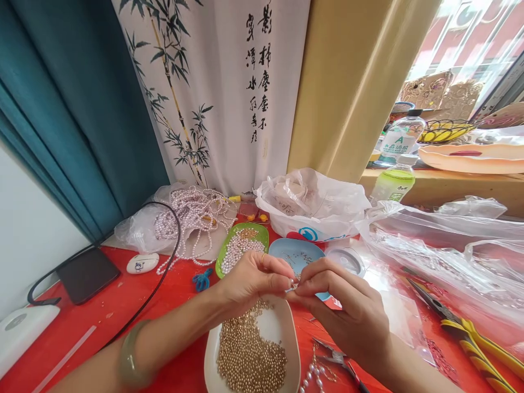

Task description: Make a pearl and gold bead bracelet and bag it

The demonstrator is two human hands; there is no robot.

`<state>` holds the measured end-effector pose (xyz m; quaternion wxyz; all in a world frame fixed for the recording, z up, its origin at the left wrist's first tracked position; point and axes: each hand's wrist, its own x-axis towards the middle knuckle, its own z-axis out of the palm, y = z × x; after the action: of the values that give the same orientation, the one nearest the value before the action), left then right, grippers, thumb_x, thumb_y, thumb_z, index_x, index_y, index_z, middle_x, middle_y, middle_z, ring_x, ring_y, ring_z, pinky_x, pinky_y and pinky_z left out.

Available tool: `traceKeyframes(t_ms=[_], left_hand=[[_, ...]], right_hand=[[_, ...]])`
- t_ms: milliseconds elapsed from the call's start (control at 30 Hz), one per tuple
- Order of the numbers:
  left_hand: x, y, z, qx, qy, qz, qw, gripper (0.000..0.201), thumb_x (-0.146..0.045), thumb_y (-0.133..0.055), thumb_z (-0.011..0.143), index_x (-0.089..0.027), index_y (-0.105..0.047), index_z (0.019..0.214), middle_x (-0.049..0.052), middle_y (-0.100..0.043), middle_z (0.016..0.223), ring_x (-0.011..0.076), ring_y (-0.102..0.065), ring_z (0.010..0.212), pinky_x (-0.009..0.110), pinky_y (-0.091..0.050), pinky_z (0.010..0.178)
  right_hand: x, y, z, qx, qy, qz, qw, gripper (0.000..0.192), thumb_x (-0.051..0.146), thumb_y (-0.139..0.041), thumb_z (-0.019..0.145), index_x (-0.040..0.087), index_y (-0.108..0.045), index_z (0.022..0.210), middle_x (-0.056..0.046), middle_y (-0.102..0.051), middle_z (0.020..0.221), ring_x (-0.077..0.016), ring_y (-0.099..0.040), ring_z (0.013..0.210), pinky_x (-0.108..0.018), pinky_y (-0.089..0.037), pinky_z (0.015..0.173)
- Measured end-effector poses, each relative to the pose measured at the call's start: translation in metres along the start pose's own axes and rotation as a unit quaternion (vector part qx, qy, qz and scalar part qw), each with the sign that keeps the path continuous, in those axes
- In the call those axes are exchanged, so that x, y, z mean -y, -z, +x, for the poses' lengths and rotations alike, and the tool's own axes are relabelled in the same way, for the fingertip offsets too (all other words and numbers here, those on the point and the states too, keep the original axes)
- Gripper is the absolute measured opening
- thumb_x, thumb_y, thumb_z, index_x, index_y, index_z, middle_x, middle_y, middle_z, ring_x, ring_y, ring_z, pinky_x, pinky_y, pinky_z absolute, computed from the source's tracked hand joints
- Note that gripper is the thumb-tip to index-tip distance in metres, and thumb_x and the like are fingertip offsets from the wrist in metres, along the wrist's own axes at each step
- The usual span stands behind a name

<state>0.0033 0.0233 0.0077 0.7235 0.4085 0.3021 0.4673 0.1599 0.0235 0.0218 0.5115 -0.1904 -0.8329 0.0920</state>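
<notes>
Her left hand (251, 278) and right hand (344, 308) met fingertip to fingertip, pinching a small pearl bead (291, 283) above the white dish (282, 327) of gold beads (249, 355).

Glossy gold metallic beads (249, 355), smooth white dish (278, 327)

Looks like a home craft corner for beading. The red counter (123, 305) is packed with a dish of gold beads (251, 355), a green tray of pearls (241, 246), pearl strands (192, 215) and pliers (466, 327). Curtains (82, 109) and a bamboo scroll (213, 93) hang behind, with drink bottles (395, 183) on the windowsill at right.
</notes>
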Motion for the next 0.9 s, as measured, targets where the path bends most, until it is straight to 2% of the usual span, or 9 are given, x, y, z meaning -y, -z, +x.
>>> traceKeyframes(t_ms=[167, 333, 400, 533, 633, 767, 900], left_hand=[[-0.001, -0.003, -0.003, 0.021, -0.032, -0.008, 0.999, 0.013, -0.025, -0.079, 0.050, -0.019, -0.068, 0.055, -0.002, -0.057, 0.060, 0.0078, -0.050, 0.056, 0.021, -0.037, 0.054], [-0.001, -0.009, -0.006, 0.021, -0.084, -0.006, 0.996, 0.009, -0.020, -0.077, 0.053, -0.020, -0.069, 0.056, -0.002, -0.054, 0.060, 0.0069, -0.048, 0.057, 0.019, -0.037, 0.054], [0.001, -0.011, -0.007, 0.025, -0.076, -0.023, 0.997, 0.010, -0.022, -0.078, 0.052, -0.020, -0.069, 0.055, -0.002, -0.053, 0.060, 0.0066, -0.047, 0.057, 0.018, -0.037, 0.053], [0.005, -0.016, -0.009, 0.031, -0.042, -0.082, 0.995, 0.011, -0.024, -0.079, 0.050, -0.021, -0.069, 0.054, -0.002, -0.055, 0.060, 0.0062, -0.047, 0.055, 0.017, -0.036, 0.049], [0.005, -0.017, -0.010, 0.025, -0.040, -0.072, 0.996, 0.010, -0.024, -0.078, 0.051, -0.020, -0.069, 0.054, -0.001, -0.056, 0.061, 0.0063, -0.048, 0.055, 0.017, -0.036, 0.049], [0.001, -0.013, -0.010, 0.007, -0.026, -0.002, 1.000, 0.009, -0.025, -0.073, 0.059, -0.017, -0.070, 0.058, 0.000, -0.058, 0.064, 0.0074, -0.050, 0.057, 0.018, -0.038, 0.051], [0.000, -0.008, -0.010, -0.031, -0.005, 0.067, 0.997, 0.011, -0.025, -0.067, 0.066, -0.017, -0.071, 0.072, 0.002, -0.063, 0.069, 0.0096, -0.053, 0.062, 0.020, -0.040, 0.057]], right_hand=[[-0.001, -0.002, -0.001, -0.022, -0.002, 0.000, 1.000, 0.012, 0.013, -0.058, 0.077, 0.018, -0.053, 0.066, -0.001, -0.057, 0.063, -0.0095, -0.056, 0.054, -0.020, -0.046, 0.047], [0.006, -0.003, 0.002, -0.034, -0.077, 0.052, 0.995, 0.018, 0.021, -0.062, 0.075, 0.019, -0.053, 0.060, 0.002, -0.055, 0.058, -0.0102, -0.055, 0.051, -0.021, -0.046, 0.044], [0.009, -0.003, 0.004, -0.034, -0.082, 0.064, 0.994, 0.019, 0.022, -0.063, 0.074, 0.020, -0.052, 0.059, 0.002, -0.055, 0.057, -0.0106, -0.055, 0.050, -0.022, -0.046, 0.043], [0.011, 0.000, 0.004, -0.030, -0.044, 0.060, 0.997, 0.016, 0.019, -0.061, 0.075, 0.020, -0.053, 0.063, 0.002, -0.055, 0.059, -0.0101, -0.055, 0.051, -0.021, -0.045, 0.043], [0.009, 0.004, 0.006, -0.018, -0.028, 0.042, 0.999, 0.016, 0.019, -0.061, 0.075, 0.020, -0.051, 0.064, 0.002, -0.054, 0.060, -0.0106, -0.054, 0.053, -0.021, -0.045, 0.044], [0.002, 0.009, 0.009, 0.005, -0.024, -0.003, 1.000, 0.014, 0.019, -0.061, 0.075, 0.021, -0.050, 0.067, 0.001, -0.054, 0.065, -0.0122, -0.055, 0.060, -0.024, -0.047, 0.050], [-0.010, 0.013, 0.008, 0.084, -0.028, -0.045, 0.995, 0.005, 0.019, -0.058, 0.078, 0.019, -0.056, 0.074, -0.002, -0.057, 0.071, -0.0135, -0.055, 0.066, -0.027, -0.046, 0.056]])
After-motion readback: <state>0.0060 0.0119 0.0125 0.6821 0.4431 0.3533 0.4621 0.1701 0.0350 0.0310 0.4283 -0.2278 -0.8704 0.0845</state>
